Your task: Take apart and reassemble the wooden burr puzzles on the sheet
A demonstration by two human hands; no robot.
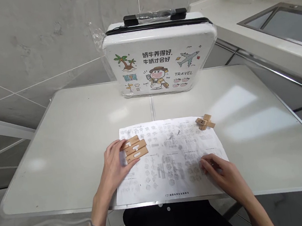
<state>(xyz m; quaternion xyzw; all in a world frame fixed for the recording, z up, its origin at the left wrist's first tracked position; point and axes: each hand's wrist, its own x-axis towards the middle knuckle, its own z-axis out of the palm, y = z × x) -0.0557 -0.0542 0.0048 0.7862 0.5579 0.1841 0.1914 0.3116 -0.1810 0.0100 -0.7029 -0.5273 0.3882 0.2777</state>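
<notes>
Three flat wooden puzzle pieces (136,148) lie side by side, each with a cut-out slot; numbers are marked on some. My left hand (115,161) grips them from the left, thumb at the near edge and fingers at the far edge. Beneath is a printed instruction sheet (151,164) with rows of small diagrams, upside down to me. Low on the sheet's right side rests my right hand (221,172), its fingers curled in and nothing visible in them. An assembled wooden cross puzzle (205,121) marked with a character sits at the sheet's far right corner.
A white cartoon-printed case (159,42) in clear plastic stands upright at the back of the white folding table (80,118). The table has a centre seam. To the right is a counter (226,12) with an inset dark panel (288,22). A grey wall rises behind.
</notes>
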